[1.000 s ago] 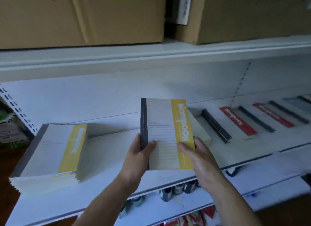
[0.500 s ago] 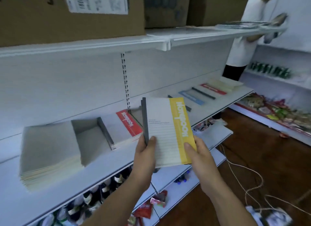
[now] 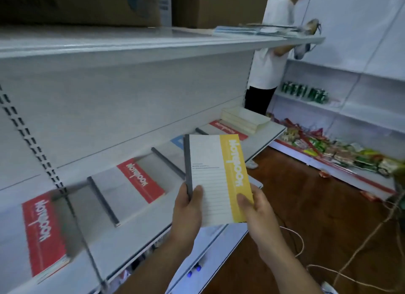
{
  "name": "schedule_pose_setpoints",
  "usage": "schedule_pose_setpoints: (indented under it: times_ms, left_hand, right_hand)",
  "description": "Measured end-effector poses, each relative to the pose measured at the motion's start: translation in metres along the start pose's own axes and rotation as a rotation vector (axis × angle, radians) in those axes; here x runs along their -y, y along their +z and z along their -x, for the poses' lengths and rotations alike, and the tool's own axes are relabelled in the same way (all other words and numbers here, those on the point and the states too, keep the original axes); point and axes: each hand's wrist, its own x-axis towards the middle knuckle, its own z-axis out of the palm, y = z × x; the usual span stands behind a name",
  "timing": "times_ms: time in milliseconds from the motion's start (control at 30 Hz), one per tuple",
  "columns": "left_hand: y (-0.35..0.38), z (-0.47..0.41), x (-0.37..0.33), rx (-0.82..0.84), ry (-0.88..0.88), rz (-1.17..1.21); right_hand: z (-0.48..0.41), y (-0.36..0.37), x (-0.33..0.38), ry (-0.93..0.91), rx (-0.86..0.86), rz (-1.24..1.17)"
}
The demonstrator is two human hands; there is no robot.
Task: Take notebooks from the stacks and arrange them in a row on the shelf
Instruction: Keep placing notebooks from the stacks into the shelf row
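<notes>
I hold a yellow-striped notebook [image 3: 215,173] upright in front of the white shelf [image 3: 140,234]. My left hand [image 3: 187,208] grips its grey spine at the lower left. My right hand [image 3: 255,208] pinches its yellow edge at the lower right. Red-striped notebooks lie flat in a row on the shelf: one at the near left [image 3: 42,234], one further along [image 3: 133,182], and another far down the row [image 3: 221,128]. A blue-striped notebook [image 3: 178,141] peeks out behind the held one. A stack of pale notebooks [image 3: 245,119] sits at the shelf's far end.
A person in a white top [image 3: 271,59] stands at the far end of the aisle. Cardboard boxes [image 3: 81,4] sit on the upper shelf. Snack packets [image 3: 324,149] line a low shelf on the right. Cords [image 3: 341,250] trail over the wooden floor.
The view has swung right along the shelf, past the yellow stack to the row of red notebooks. Both hands keep the same hold on the yellow notebook.
</notes>
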Motion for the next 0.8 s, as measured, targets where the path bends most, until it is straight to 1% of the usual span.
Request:
schedule_pose_setpoints:
  times_ms: [167,267,367,467,600,700,733,800]
  left_hand:
    - [0.069,-0.099,-0.006,-0.018,-0.022,0.023]
    - [0.103,-0.145,-0.007,-0.021,-0.035,0.022]
    - [0.126,-0.177,-0.003,-0.093,-0.052,0.015]
    - [0.143,-0.209,0.006,-0.192,-0.057,-0.012]
    - [0.159,-0.249,0.031,-0.326,-0.081,-0.134]
    - [0.164,-0.276,0.047,-0.45,-0.05,-0.209]
    - [0.166,-0.284,0.051,-0.495,-0.047,-0.289]
    - [0.17,-0.298,0.058,-0.579,-0.048,-0.531]
  right_hand:
    - [-0.11,-0.029,0.013,-0.03,-0.026,0.009]
    - [-0.165,-0.044,0.01,0.001,-0.038,0.008]
    - [-0.207,-0.054,0.005,0.002,0.0,0.015]
    - [-0.254,-0.059,0.0,0.02,0.065,0.082]
    - [-0.321,-0.061,-0.012,-0.001,0.161,0.26]
    - [-0.365,-0.061,-0.015,-0.039,0.267,0.384]
    - [-0.378,-0.06,-0.015,-0.051,0.305,0.424]
    - [-0.402,-0.058,-0.017,-0.101,0.371,0.48]
